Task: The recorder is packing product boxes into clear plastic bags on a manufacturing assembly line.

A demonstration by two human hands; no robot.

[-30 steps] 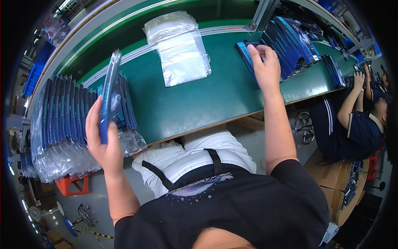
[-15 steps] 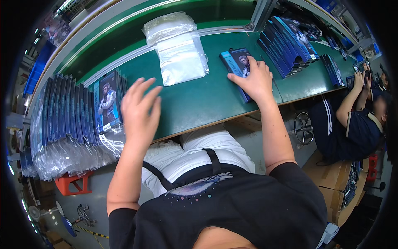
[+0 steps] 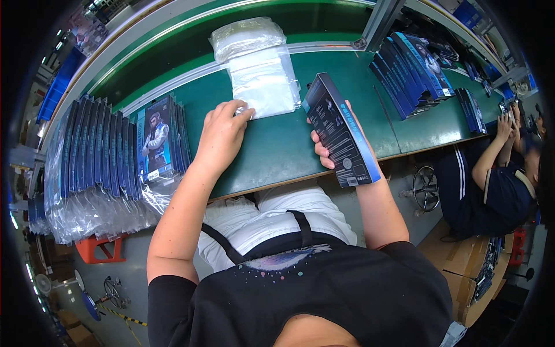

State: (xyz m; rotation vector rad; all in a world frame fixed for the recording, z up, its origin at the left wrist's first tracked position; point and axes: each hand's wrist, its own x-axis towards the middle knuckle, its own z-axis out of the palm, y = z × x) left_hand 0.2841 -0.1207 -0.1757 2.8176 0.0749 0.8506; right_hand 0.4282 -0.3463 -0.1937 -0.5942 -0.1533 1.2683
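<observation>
A thin dark-blue printed box (image 3: 341, 136) stands tilted up off the table, its text-covered back turned toward me. My right hand (image 3: 321, 148) is closed around it, with fingertips showing along the left edge and the palm hidden behind. My left hand (image 3: 226, 130) is at the near left corner of a stack of clear plastic bags (image 3: 263, 87), thumb and fingertips pinched at the edge of the top bag. A thicker, folded bundle of clear bags (image 3: 248, 37) lies just beyond the flat ones.
Left stands a long row of bagged boxes (image 3: 98, 150), one box front (image 3: 155, 139) facing me. More boxes (image 3: 404, 75) lean at the back right, near a smaller group (image 3: 471, 110). A metal post (image 3: 378, 23) rises behind the green table (image 3: 272, 150). A co-worker (image 3: 503, 168) sits far right.
My right hand has lifted the box off the table and turned it to show its back. My left hand has moved right to the plastic bags, its fingers closing at their corner.
</observation>
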